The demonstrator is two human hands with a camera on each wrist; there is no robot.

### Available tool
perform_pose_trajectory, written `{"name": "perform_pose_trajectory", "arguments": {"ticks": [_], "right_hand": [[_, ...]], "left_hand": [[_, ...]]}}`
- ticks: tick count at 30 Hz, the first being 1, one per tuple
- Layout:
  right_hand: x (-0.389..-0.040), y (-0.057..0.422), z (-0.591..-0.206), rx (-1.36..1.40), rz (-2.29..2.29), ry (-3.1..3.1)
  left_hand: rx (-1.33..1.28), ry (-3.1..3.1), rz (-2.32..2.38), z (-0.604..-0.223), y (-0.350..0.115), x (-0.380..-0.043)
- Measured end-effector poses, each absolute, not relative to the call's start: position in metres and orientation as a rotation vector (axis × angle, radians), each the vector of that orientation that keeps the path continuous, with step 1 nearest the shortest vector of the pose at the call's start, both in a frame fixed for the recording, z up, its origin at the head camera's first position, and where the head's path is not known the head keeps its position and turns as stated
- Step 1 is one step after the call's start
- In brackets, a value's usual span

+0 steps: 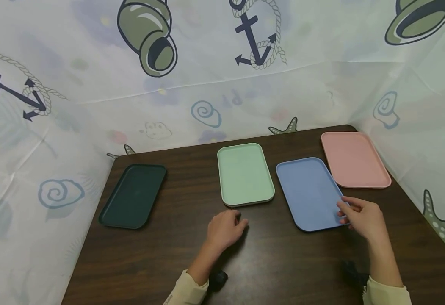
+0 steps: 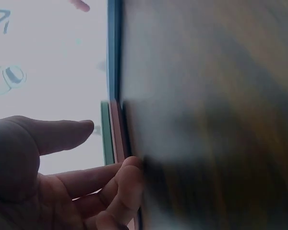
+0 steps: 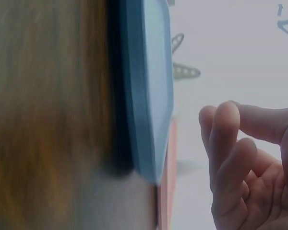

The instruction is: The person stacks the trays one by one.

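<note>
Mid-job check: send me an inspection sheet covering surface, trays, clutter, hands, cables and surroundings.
Surface: dark wood-grain table, with a glossy reflection.
Trays: left to right, dark green tray, light green tray, blue tray, pink tray.
Clutter: nothing seen.
Hands: left hand by the light green tray's near edge; right hand at the blue tray's near right corner, not gripping.
Cables: nothing seen.
Surroundings: printed white sheeting behind and at both sides.

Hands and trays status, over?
Left hand empty, near pale green tray. Right hand empty, over corner of blue tray. Pink tray close alongside; no obstruction seen.
</note>
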State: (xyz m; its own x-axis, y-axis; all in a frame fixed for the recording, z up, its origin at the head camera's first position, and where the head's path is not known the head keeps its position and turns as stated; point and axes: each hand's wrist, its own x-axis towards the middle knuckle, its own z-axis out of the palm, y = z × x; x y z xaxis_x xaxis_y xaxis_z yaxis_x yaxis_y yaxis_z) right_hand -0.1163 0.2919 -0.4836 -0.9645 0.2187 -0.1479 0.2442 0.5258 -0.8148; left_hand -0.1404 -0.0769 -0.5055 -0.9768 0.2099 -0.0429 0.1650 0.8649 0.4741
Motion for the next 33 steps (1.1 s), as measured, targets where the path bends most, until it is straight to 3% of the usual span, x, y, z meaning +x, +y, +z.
{"name": "perform_pose_trajectory", "arguments": {"ticks": [12, 33], "right_hand": [[-0.101, 0.322, -0.490, 0.669, -1.059, 2.831], [-0.106, 0.328, -0.508, 0.623, -1.244, 2.610]], "left_hand": [[0.591, 2.905, 0.667, -0.501, -0.014, -0.140], [0.671, 2.809, 0.585, -0.509, 0.042, -0.150]]}}
